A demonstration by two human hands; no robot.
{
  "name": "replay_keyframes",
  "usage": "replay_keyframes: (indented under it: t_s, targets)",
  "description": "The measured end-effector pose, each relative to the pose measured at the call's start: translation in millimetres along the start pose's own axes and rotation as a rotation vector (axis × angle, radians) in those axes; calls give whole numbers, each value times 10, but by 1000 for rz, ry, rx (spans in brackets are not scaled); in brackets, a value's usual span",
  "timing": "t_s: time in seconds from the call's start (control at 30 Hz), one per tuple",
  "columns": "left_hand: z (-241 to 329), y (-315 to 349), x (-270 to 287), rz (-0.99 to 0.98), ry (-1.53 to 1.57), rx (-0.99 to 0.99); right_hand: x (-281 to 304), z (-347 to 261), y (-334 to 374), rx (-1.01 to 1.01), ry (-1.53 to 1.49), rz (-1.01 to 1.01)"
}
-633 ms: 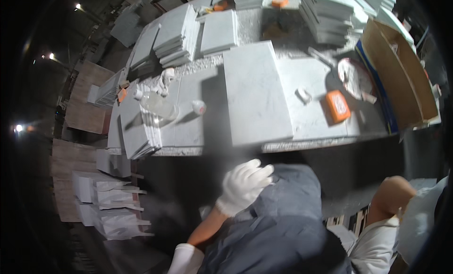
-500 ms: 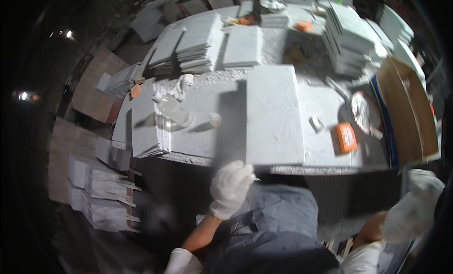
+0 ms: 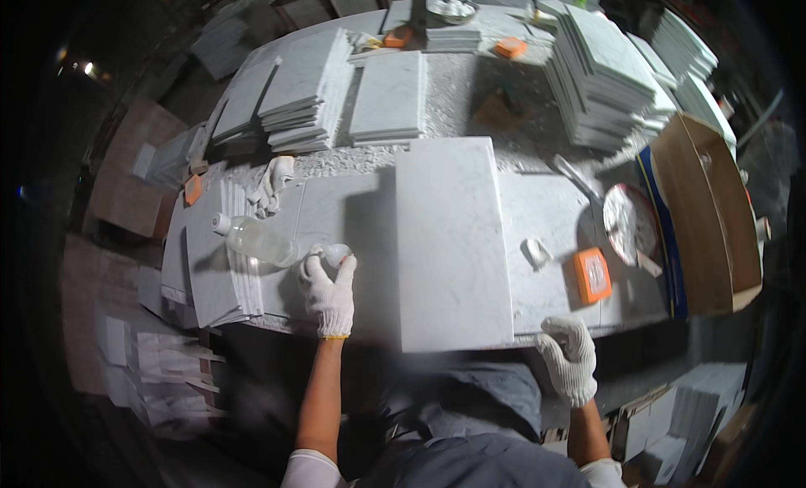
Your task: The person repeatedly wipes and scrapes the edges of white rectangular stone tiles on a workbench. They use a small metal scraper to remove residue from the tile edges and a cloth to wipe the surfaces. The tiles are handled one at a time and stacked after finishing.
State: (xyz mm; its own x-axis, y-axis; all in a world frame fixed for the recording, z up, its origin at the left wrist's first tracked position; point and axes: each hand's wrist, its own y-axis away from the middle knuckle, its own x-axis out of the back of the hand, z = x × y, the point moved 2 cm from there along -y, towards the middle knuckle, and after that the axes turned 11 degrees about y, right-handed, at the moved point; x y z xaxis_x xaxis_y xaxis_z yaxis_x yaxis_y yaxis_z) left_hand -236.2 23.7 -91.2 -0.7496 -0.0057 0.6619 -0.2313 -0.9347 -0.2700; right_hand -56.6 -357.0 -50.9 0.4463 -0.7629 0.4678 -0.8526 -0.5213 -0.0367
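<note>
My left hand [image 3: 326, 295], in a white knit glove, reaches over the bench and closes its thumb and fingers around a small translucent cup [image 3: 337, 254]. Just beyond it a clear plastic bottle [image 3: 260, 240] with a white cap lies on its side, partly over a stack of thin slabs [image 3: 220, 274]. My right hand [image 3: 571, 358], gloved too, hovers by the bench's front edge with its fingers loosely bent and apart from the thumb, holding nothing. Between my hands a pale marble slab [image 3: 453, 244] lies on the bench, its near end over the front edge.
To the right are an orange block [image 3: 593, 275], a crumpled white piece [image 3: 538, 253], a plate with white paste [image 3: 625, 223] and an open cardboard box [image 3: 701, 211]. Tall slab stacks [image 3: 604, 76] stand farther back. A crumpled glove [image 3: 273, 186] lies at the left.
My left hand has moved forward from the bench edge to grasp the cup. My right hand has come in from the far right toward the slab's near corner. The view has shifted.
</note>
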Motion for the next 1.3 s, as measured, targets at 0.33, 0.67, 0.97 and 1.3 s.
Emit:
replay_keyframes:
  t_s: [0.33, 0.67, 0.97, 1.3]
  targets:
    - [59, 153, -256, -19, 511, -161, 17, -217, -311, -73, 48, -240]
    - [-138, 29, -348, 91, 441, 59, 1026, 16, -509, 155, -71, 486]
    - [-126, 14, -316, 88, 357, 56, 1558, 485, -1054, -135, 1092, 378]
    - [-74, 4, -318, 104, 280, -17, 1644, 634, -1096, -350, 327, 501]
